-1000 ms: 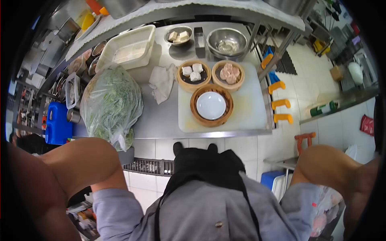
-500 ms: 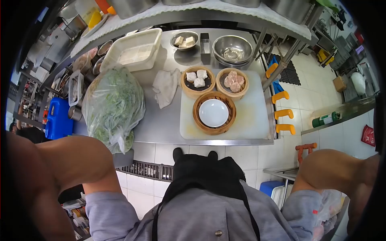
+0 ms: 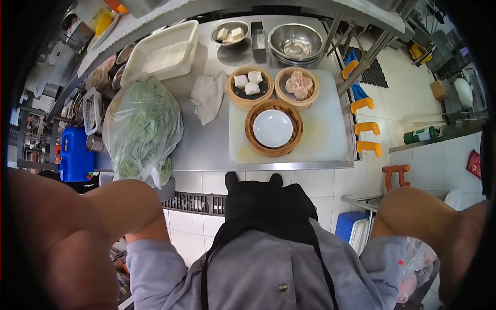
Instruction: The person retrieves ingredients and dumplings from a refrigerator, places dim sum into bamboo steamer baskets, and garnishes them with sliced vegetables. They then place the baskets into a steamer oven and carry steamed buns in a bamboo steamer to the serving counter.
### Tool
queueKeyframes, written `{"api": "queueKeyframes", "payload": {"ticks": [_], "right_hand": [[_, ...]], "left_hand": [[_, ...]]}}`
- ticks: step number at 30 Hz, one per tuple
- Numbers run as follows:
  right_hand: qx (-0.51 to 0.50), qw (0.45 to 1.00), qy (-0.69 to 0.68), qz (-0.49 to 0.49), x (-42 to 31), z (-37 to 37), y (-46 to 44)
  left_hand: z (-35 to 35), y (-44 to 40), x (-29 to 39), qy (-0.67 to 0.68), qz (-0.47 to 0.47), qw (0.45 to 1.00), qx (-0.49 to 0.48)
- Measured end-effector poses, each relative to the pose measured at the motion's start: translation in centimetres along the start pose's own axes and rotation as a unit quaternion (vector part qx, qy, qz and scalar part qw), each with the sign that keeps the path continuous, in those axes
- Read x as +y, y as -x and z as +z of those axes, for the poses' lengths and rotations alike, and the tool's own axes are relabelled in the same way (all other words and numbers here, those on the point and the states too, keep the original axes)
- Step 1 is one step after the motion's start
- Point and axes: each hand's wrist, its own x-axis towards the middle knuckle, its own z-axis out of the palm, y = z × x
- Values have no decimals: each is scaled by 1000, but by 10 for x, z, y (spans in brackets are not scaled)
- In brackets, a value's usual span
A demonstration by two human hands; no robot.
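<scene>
Head view: the person's left arm (image 3: 129,206) and right arm (image 3: 413,212) are bent on either side of the black apron (image 3: 268,206), elbows before the near edge of the table (image 3: 201,150), and both forearms turn back toward the sides of the view; the hands lie out of sight, so how far each is open, or what it holds, cannot be told. Past that near edge, on the table's right half, a white cutting board (image 3: 325,134) reaches close to the near right corner. On it, ahead of the body and between the arms, well apart from both elbows, sits a bamboo steamer (image 3: 274,151) with a white dish (image 3: 273,128) inside. At the left, a clear bag of greens (image 3: 144,124) overhangs the near edge, its knotted end close to the left elbow. Orange handles (image 3: 367,127) line the right edge. Behind the dish, side by side, are a left steamer (image 3: 232,98) with three white pieces (image 3: 251,89) and a right steamer (image 3: 305,105) with pinkish lumps (image 3: 298,85); a crumpled cloth (image 3: 208,98) lies left of them. Toward the far edge, from the left, stand a white tub (image 3: 163,59), a metal bowl (image 3: 232,45) of pale blocks (image 3: 237,34), a narrow metal tin (image 3: 258,45) and, near the far right corner, stacked steel bowls (image 3: 297,44).
</scene>
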Motion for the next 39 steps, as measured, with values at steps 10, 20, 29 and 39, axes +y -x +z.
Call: {"api": "queueKeyframes", "payload": {"ticks": [10, 20, 29, 39], "right_hand": [[146, 689, -257, 662, -80, 182, 66], [-8, 669, -302, 679, -103, 320, 115], [-38, 765, -201, 611, -14, 400, 128], [-293, 781, -132, 536, -11, 425, 100]], "left_hand": [[66, 190, 73, -108, -481, 861, -129], [67, 264, 148, -124, -669, 702, -209], [72, 270, 123, -86, -658, 703, -255], [96, 277, 101, -47, -604, 757, -243]]}}
